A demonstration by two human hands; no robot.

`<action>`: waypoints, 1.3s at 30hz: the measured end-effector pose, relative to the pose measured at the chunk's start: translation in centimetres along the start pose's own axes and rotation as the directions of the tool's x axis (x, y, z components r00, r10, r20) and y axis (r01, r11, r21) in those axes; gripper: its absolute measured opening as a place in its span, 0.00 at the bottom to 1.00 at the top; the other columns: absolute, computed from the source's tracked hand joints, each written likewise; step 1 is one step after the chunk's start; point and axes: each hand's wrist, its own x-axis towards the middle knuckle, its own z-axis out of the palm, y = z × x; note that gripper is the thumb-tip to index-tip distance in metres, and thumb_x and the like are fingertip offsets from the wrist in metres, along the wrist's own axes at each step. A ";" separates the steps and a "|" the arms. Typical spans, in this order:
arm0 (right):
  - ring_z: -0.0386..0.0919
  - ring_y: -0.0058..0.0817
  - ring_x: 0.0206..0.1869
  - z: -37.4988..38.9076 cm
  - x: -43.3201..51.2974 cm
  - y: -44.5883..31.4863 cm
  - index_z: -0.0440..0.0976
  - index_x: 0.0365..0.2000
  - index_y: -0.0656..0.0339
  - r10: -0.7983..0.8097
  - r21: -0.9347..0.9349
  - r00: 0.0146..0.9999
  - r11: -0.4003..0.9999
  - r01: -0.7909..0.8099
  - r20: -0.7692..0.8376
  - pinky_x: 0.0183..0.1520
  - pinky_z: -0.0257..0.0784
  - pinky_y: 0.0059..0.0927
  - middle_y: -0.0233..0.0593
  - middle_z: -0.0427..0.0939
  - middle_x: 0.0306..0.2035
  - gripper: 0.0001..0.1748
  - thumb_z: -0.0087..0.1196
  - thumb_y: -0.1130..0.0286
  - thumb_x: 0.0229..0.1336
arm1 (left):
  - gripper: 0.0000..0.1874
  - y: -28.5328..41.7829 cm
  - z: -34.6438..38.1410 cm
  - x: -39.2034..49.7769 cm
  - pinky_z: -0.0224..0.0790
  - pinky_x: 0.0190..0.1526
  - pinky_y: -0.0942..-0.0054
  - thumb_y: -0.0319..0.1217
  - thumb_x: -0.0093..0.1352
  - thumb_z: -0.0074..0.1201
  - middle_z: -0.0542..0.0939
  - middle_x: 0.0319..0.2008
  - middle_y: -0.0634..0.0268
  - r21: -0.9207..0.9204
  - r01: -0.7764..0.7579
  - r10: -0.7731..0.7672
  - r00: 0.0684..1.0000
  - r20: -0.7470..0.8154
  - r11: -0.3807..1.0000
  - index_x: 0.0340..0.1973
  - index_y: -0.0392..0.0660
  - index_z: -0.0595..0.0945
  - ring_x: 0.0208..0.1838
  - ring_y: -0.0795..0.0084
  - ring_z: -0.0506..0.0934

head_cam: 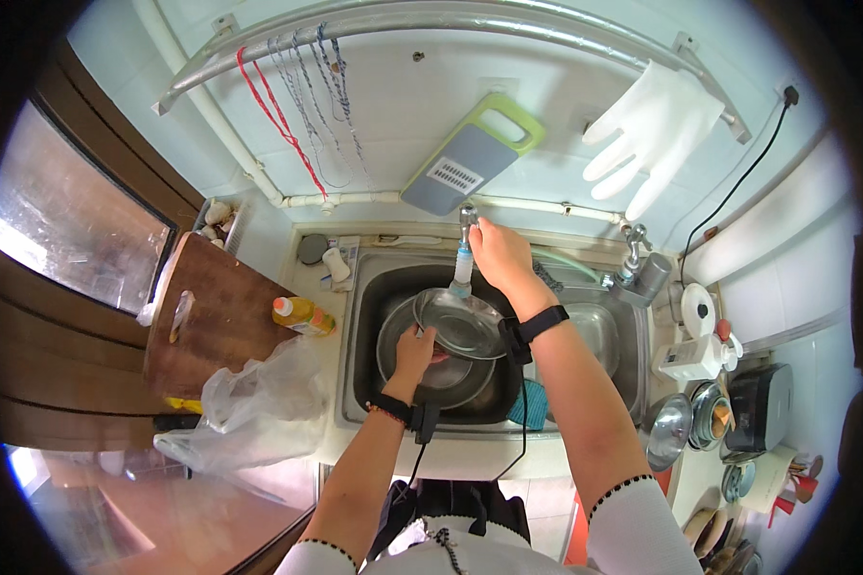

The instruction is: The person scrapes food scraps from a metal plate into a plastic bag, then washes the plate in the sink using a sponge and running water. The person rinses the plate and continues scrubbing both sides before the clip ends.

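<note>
My left hand grips the near left edge of a shallow round metal dish, thumb on the rim and fingers partly hidden beneath. The dish is tilted under the tap, whose clear, flexible spout end points down at it. My right hand is up at the tap's head, with its fingers around the handle; the hand hides part of it. Below the dish, a larger metal basin sits in the left bowl of the stainless steel sink. Whether water runs cannot be made out.
A turquoise cloth lies on the sink's front edge. Left stand a yellow detergent bottle, a wooden board and a plastic bag. A second tap, a white pump bottle and metal bowls are at right.
</note>
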 end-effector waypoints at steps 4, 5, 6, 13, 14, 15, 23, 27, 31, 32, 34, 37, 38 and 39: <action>0.79 0.56 0.35 -1.0 0.0 1.1 0.73 0.35 0.60 0.034 0.063 0.996 0.997 -0.039 0.078 0.39 0.72 0.56 0.52 0.81 0.29 0.17 0.42 0.58 0.71 | 0.25 0.7 0.7 0.7 0.84 0.30 0.68 0.33 0.71 0.52 0.83 0.33 0.52 0.013 0.021 -0.021 1.000 0.005 1.000 0.60 0.30 0.73 0.31 0.63 0.85; 0.79 0.57 0.36 -1.2 0.1 1.3 0.73 0.36 0.60 0.029 0.069 0.995 0.997 -0.035 0.095 0.40 0.72 0.56 0.52 0.81 0.29 0.17 0.42 0.57 0.72 | 0.24 0.8 0.8 0.8 0.84 0.30 0.68 0.33 0.71 0.52 0.83 0.32 0.52 0.022 0.014 -0.014 1.000 0.007 1.000 0.59 0.30 0.73 0.30 0.63 0.85; 0.79 0.57 0.36 -1.4 0.1 1.5 0.73 0.36 0.60 0.021 0.073 0.995 0.997 -0.029 0.099 0.40 0.72 0.56 0.52 0.81 0.29 0.17 0.42 0.57 0.72 | 0.24 0.8 1.0 1.0 0.84 0.30 0.67 0.33 0.71 0.52 0.83 0.32 0.52 0.024 0.017 -0.017 1.000 0.002 1.000 0.59 0.30 0.73 0.30 0.63 0.85; 0.79 0.57 0.39 -1.7 0.5 2.1 0.72 0.37 0.61 0.029 0.102 0.988 0.994 -0.045 0.149 0.41 0.72 0.56 0.53 0.81 0.32 0.18 0.40 0.57 0.73 | 0.26 1.1 1.3 1.8 0.84 0.30 0.66 0.32 0.70 0.53 0.83 0.30 0.52 0.009 0.050 -0.050 0.999 0.013 0.999 0.60 0.29 0.73 0.27 0.63 0.84; 0.79 0.57 0.39 -1.8 0.6 2.2 0.73 0.38 0.61 0.026 0.112 0.988 0.993 -0.043 0.154 0.42 0.72 0.56 0.53 0.81 0.32 0.18 0.40 0.57 0.73 | 0.26 1.1 1.3 1.8 0.84 0.30 0.66 0.32 0.70 0.53 0.83 0.30 0.53 0.032 0.036 -0.037 0.999 0.010 0.999 0.60 0.29 0.73 0.27 0.63 0.84; 0.79 0.57 0.39 -1.8 0.6 2.2 0.73 0.38 0.61 0.028 0.117 0.987 0.992 -0.047 0.160 0.42 0.72 0.56 0.53 0.81 0.33 0.18 0.40 0.57 0.73 | 0.26 1.2 1.3 1.8 0.84 0.30 0.66 0.33 0.70 0.54 0.83 0.30 0.53 0.041 0.036 -0.037 0.999 0.003 0.999 0.60 0.29 0.72 0.27 0.63 0.84; 0.79 0.57 0.40 -1.8 0.6 2.3 0.74 0.39 0.61 0.030 0.131 0.985 0.990 -0.053 0.169 0.43 0.73 0.55 0.53 0.82 0.34 0.18 0.41 0.57 0.73 | 0.29 1.3 1.1 1.6 0.84 0.30 0.67 0.33 0.70 0.54 0.83 0.29 0.53 0.052 0.011 -0.011 1.000 0.007 0.999 0.63 0.28 0.70 0.27 0.64 0.84; 0.79 0.57 0.39 -1.7 0.5 2.4 0.74 0.38 0.61 0.013 0.134 0.989 0.990 -0.033 0.150 0.42 0.73 0.55 0.53 0.82 0.33 0.18 0.41 0.57 0.72 | 0.31 1.6 1.0 1.2 0.84 0.31 0.66 0.33 0.70 0.54 0.83 0.30 0.53 0.057 0.024 -0.024 1.000 0.002 0.998 0.64 0.27 0.68 0.28 0.63 0.84; 0.79 0.57 0.36 -1.4 -0.1 1.9 0.74 0.37 0.61 0.025 0.064 0.995 0.997 -0.031 0.099 0.40 0.73 0.55 0.53 0.81 0.31 0.18 0.41 0.58 0.72 | 0.21 1.7 0.8 0.8 0.85 0.36 0.63 0.35 0.73 0.52 0.84 0.34 0.48 0.067 0.035 -0.036 0.999 0.011 0.997 0.55 0.31 0.75 0.33 0.59 0.85; 0.79 0.57 0.35 -1.3 -0.2 1.5 0.74 0.36 0.61 0.026 0.043 0.997 0.999 -0.029 0.072 0.39 0.74 0.55 0.53 0.81 0.30 0.18 0.42 0.58 0.72 | 0.21 1.7 0.7 0.8 0.84 0.36 0.63 0.35 0.73 0.52 0.84 0.34 0.48 0.067 0.021 -0.023 1.000 0.018 0.998 0.55 0.31 0.75 0.33 0.59 0.85; 0.80 0.56 0.34 -0.8 -0.3 0.6 0.74 0.35 0.62 0.053 -0.012 0.998 0.999 -0.053 0.045 0.38 0.74 0.55 0.53 0.81 0.28 0.18 0.42 0.58 0.72 | 0.21 1.6 0.6 0.9 0.84 0.36 0.63 0.36 0.73 0.53 0.84 0.34 0.49 0.020 0.057 -0.057 0.998 0.006 0.998 0.54 0.31 0.75 0.33 0.59 0.85; 0.81 0.53 0.32 0.1 -0.1 -0.9 0.75 0.33 0.63 -0.004 -0.035 0.999 0.999 0.005 0.037 0.38 0.76 0.54 0.51 0.81 0.26 0.18 0.43 0.59 0.71 | 0.31 1.5 0.4 1.0 0.84 0.32 0.65 0.33 0.71 0.54 0.83 0.30 0.52 -0.028 0.054 -0.053 0.999 0.010 0.998 0.64 0.28 0.68 0.30 0.62 0.85; 0.81 0.52 0.33 0.4 0.0 -1.3 0.76 0.33 0.63 -0.035 -0.067 0.999 0.997 0.037 0.034 0.38 0.76 0.52 0.51 0.81 0.27 0.16 0.47 0.61 0.69 | 0.30 1.5 0.3 1.0 0.84 0.32 0.65 0.33 0.71 0.54 0.83 0.31 0.52 -0.004 0.051 -0.051 0.998 0.023 0.999 0.64 0.28 0.68 0.30 0.62 0.85; 0.81 0.51 0.33 0.3 0.0 -1.4 0.76 0.33 0.63 -0.017 -0.069 0.999 0.997 0.019 0.029 0.38 0.76 0.52 0.50 0.81 0.27 0.15 0.47 0.61 0.68 | 0.30 1.6 0.2 1.1 0.84 0.32 0.66 0.33 0.71 0.54 0.83 0.32 0.52 0.021 0.045 -0.046 0.998 0.035 0.999 0.65 0.29 0.68 0.30 0.62 0.85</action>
